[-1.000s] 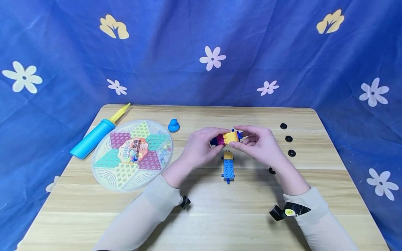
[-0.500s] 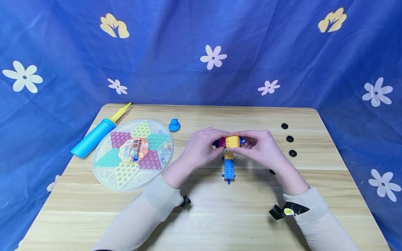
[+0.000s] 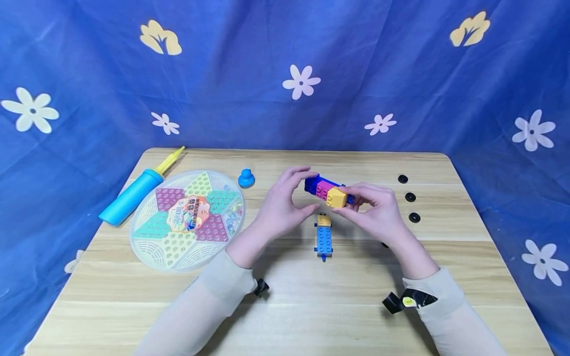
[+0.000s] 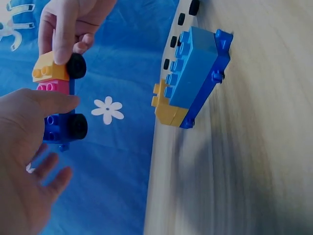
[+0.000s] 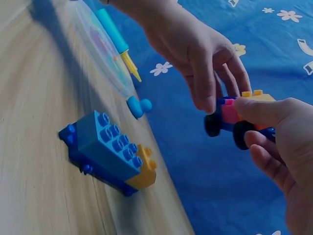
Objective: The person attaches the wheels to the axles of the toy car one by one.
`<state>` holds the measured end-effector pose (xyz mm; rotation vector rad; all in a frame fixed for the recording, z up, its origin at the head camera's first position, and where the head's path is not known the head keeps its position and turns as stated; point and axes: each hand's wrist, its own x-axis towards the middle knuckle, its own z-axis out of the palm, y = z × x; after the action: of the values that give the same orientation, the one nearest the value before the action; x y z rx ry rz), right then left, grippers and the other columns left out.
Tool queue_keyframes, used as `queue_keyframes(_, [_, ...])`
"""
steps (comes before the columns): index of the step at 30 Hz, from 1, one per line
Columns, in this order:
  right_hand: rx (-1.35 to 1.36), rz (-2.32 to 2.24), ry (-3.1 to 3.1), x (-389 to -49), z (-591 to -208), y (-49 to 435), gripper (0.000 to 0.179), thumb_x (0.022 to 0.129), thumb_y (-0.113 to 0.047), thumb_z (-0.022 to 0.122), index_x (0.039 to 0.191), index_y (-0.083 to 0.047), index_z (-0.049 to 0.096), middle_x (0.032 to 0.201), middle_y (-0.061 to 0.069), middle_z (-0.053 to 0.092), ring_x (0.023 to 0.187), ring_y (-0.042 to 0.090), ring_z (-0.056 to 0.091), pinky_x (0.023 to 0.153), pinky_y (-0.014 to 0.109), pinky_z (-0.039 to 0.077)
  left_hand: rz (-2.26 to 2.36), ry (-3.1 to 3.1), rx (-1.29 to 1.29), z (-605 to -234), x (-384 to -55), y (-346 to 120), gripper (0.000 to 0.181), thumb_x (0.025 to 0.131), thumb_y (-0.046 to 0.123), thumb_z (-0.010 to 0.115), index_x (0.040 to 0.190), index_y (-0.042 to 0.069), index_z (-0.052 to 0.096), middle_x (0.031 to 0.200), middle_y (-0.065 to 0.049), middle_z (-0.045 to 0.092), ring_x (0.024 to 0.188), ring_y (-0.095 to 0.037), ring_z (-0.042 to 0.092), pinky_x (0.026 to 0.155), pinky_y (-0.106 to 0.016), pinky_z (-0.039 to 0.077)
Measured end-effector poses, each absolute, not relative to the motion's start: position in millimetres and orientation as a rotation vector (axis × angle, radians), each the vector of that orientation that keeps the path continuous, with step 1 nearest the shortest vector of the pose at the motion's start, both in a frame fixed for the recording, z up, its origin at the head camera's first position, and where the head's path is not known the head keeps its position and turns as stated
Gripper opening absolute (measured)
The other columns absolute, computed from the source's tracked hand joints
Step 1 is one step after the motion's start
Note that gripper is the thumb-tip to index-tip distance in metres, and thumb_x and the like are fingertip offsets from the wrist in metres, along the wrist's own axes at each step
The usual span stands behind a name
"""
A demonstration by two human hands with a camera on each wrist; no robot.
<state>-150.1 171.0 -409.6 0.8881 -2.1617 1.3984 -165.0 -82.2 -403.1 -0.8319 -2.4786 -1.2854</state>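
While looking down at the wooden table (image 3: 311,316), can see a toy car (image 3: 322,190) up in the air, with blue, pink and yellow parts and black wheels (image 4: 77,126). Is pinched at the yellow end (image 3: 337,198) by the right hand (image 3: 376,203). Can see the left hand (image 3: 279,203) too, with thumb and fingers spread apart by the blue end (image 3: 312,184) (cannot tell if touching). Can spot a blue-and-yellow toy (image 3: 324,240) lower down on the table.

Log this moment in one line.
right hand: holds car; left hand: at its blue end; wheelless car: on table; loose wheels: on table
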Motion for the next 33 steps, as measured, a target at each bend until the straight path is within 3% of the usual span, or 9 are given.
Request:
queue_keyframes(6, [0.884,1.367,-2.122,-156.1,-416.7,171.1,0.043,0.070,0.007,0.097,0.108,-0.004,0.081,0.099,0.006,0.078,0.071,0.016,0.068,0.065,0.019,0.057,-1.874,-2.375,-0.488,-408.7,-163.1,-74.5,0.052,0.095,0.005,0.079,0.143,0.006,0.058,0.137,-0.008,0.060,0.117,-0.024,0.066,0.092,-0.036,0.061])
queue_keyframes(11, [0.881,1.356,-2.071,-159.0,-424.9,168.4,0.044,0.067,0.011,0.097,0.106,-0.002,0.081,0.100,0.010,0.077,0.072,0.017,0.069,0.068,0.018,0.057,-2.212,-2.217,-0.271,-408.5,-162.4,-64.5,0.050,0.099,0.010,0.076,0.143,0.003,0.052,0.127,-0.017,0.059,0.096,-0.031,0.070,0.087,-0.046,0.063])
queue_keyframes(16, [0.913,1.343,-2.016,-160.5,-427.9,162.7,0.045,0.066,0.015,0.095,0.106,0.001,0.080,0.101,0.012,0.076,0.073,0.022,0.069,0.070,0.018,0.058,-2.395,-2.121,-0.141,-408.6,-165.2,-54.8,0.059,0.100,0.018,0.078,0.149,0.007,0.046,0.126,-0.019,0.053,0.092,-0.033,0.074,0.086,-0.056,0.062])
queue_keyframes(24, [0.934,1.326,-2.021,-161.5,-431.0,156.6,0.044,0.069,0.015,0.093,0.109,-0.001,0.080,0.105,0.010,0.075,0.079,0.022,0.070,0.072,0.018,0.057,-2.446,-2.049,-0.008,-411.7,-168.6,-40.5,0.056,0.098,0.017,0.080,0.144,0.011,0.050,0.110,-0.018,0.060,0.082,-0.026,0.075,0.079,-0.048,0.065])
queue_keyframes(29, [0.949,1.337,-2.037,-161.7,-431.2,156.2,0.042,0.073,0.014,0.091,0.111,-0.001,0.080,0.108,0.011,0.075,0.082,0.022,0.071,0.074,0.020,0.058,-2.475,-1.978,0.018,-410.3,-170.9,-39.0,0.054,0.096,0.014,0.082,0.141,0.013,0.053,0.111,-0.017,0.060,0.086,-0.029,0.077,0.082,-0.051,0.064])
queue_keyframes(33, [0.997,1.373,-2.036,-161.1,-430.8,157.0,0.041,0.074,0.015,0.090,0.112,0.001,0.080,0.113,0.014,0.075,0.085,0.025,0.074,0.076,0.024,0.061,-2.507,-1.941,-0.016,-411.4,-173.9,-43.2,0.053,0.095,0.008,0.081,0.142,0.015,0.055,0.114,-0.019,0.059,0.089,-0.031,0.077,0.080,-0.046,0.064])
